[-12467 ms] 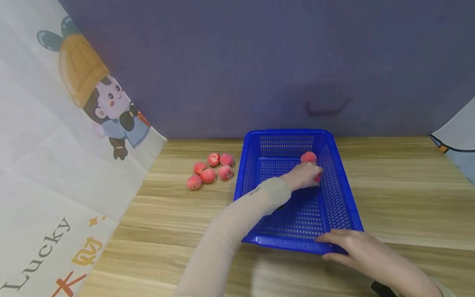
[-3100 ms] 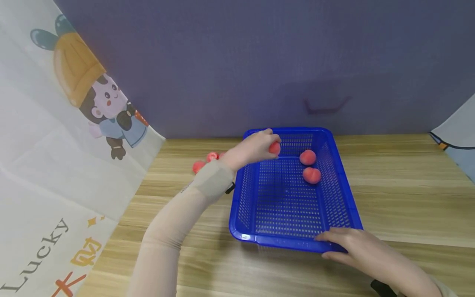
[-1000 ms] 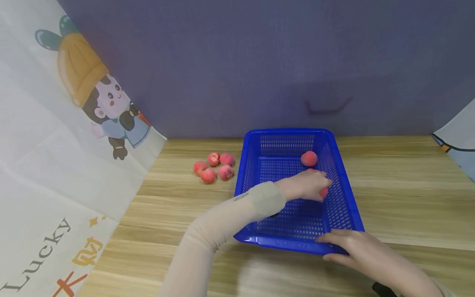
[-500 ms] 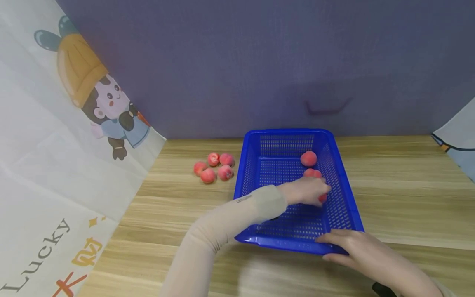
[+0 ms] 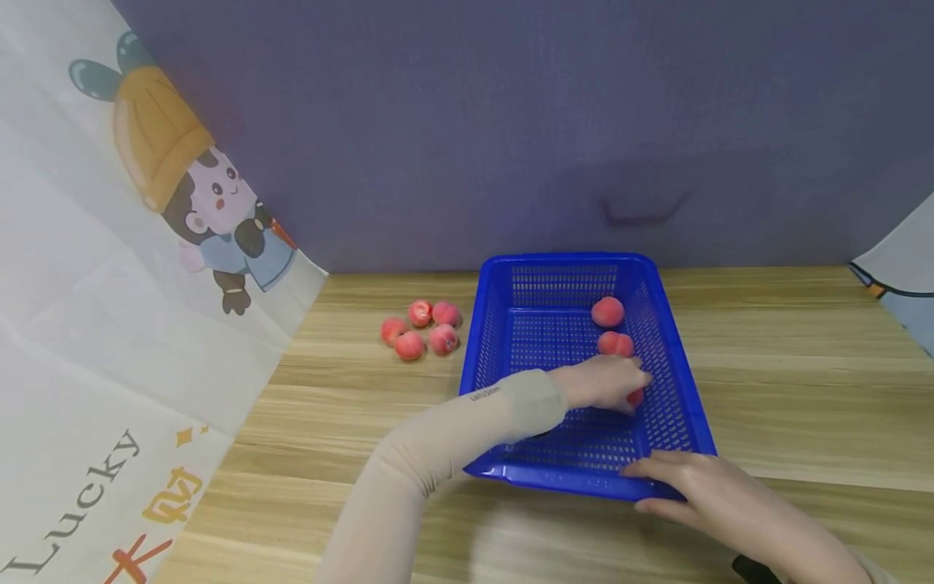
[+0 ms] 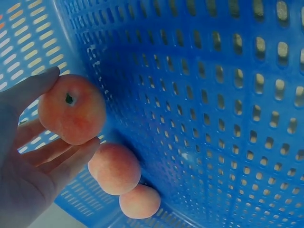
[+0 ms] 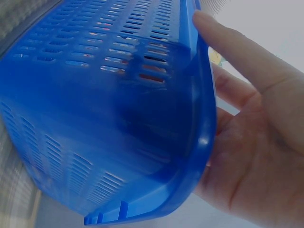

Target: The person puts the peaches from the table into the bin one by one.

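Note:
My left hand (image 5: 601,383) reaches down into the blue plastic basket (image 5: 569,480). Its thumb and fingers are curled round a peach (image 6: 73,110), stem end facing the wrist camera, close to the basket's right wall. In the head view that peach is mostly hidden behind the fingers. Two other peaches lie beyond it in a row along the same wall: the middle one (image 5: 615,344) and the far one (image 5: 607,311). At the near right corner my right hand (image 5: 700,491) holds the rim, thumb on one side and fingers on the other in the right wrist view.
Left of the basket, several peaches (image 5: 409,345) sit in a loose cluster on the wood-grain table (image 5: 328,438). A dark grey panel (image 5: 467,138) rises behind the table. White printed cloth (image 5: 80,268) borders it on the left.
The left hand has carried a peach over the basket's left side to its right wall, then shifted slightly nearer. The table cluster is one peach smaller than at first. The right hand stays on the rim.

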A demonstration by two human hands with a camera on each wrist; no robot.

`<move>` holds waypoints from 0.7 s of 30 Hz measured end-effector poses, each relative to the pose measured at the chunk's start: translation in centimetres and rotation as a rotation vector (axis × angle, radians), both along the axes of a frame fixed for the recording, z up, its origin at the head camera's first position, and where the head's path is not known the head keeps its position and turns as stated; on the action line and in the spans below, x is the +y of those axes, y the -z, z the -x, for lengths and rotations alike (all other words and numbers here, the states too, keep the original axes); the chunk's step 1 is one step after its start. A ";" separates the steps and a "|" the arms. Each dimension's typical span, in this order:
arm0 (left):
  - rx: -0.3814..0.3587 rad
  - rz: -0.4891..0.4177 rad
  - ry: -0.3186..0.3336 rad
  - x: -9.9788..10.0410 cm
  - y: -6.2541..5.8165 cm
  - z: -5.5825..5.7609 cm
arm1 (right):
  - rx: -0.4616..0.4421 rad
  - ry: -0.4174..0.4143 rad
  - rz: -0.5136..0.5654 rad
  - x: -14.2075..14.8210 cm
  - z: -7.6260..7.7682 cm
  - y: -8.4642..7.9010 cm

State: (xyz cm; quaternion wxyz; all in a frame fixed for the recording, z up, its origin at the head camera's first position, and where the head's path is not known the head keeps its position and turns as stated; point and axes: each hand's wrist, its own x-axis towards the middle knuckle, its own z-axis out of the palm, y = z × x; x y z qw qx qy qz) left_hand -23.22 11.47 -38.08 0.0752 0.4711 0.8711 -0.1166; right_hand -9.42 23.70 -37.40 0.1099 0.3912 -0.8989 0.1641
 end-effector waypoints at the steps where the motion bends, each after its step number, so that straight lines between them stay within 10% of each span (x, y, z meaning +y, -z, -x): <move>1: -0.006 -0.001 -0.006 0.0 0.0 0.0 | -0.005 0.000 -0.002 0.0 0.0 0.0; 21: 0.025 -0.006 0.016 -0.1 0.5 -0.1 | 0.005 -0.010 0.009 0.0 0.0 0.1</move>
